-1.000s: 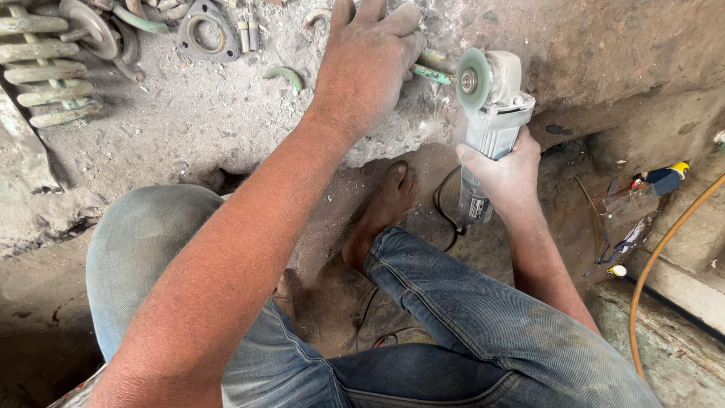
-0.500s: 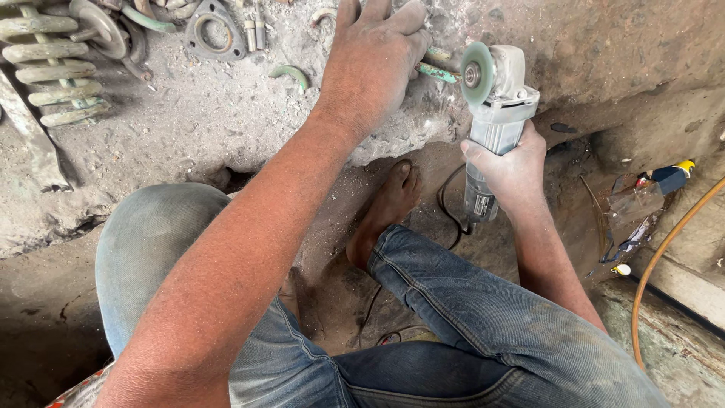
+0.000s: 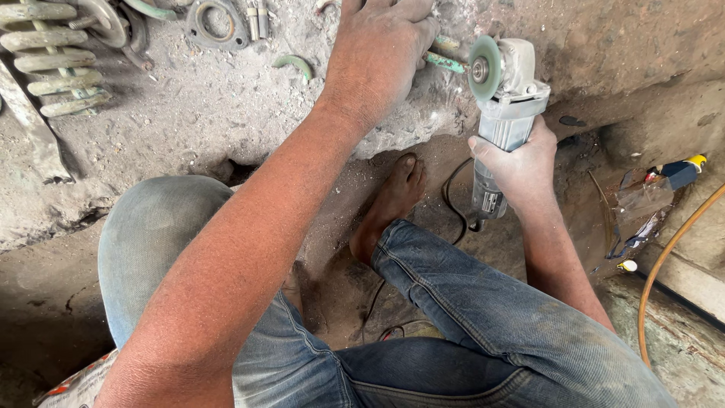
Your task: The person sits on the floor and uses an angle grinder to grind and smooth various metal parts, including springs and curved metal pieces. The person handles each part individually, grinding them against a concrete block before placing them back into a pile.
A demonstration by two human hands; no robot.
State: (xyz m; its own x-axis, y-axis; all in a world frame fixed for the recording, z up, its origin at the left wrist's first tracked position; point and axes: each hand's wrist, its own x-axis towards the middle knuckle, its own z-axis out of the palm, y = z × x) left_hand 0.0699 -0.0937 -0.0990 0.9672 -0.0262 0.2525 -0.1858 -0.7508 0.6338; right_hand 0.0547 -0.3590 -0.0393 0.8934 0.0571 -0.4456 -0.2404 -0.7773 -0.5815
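Green rod (image 3: 444,62): pinned on dusty ledge (image 3: 226,113) by left hand (image 3: 377,53).
Right hand (image 3: 513,162): grips grinder (image 3: 502,98).
Risk: disc (image 3: 483,68) close to fingers, kickback could cut; bare foot (image 3: 389,204) under sparks.

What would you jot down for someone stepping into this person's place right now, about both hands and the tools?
Left hand: pressed flat on the dusty slab, pinning a green metal rod whose end sticks out toward the disc.
Right hand: closed around the body of the angle grinder; its disc sits right at the rod's end.
Nearby: coil springs and a metal ring at the slab's far left; orange hose at right.
Done: rod held down, disc at the rod.
Left: whether the cut has started cannot be seen.
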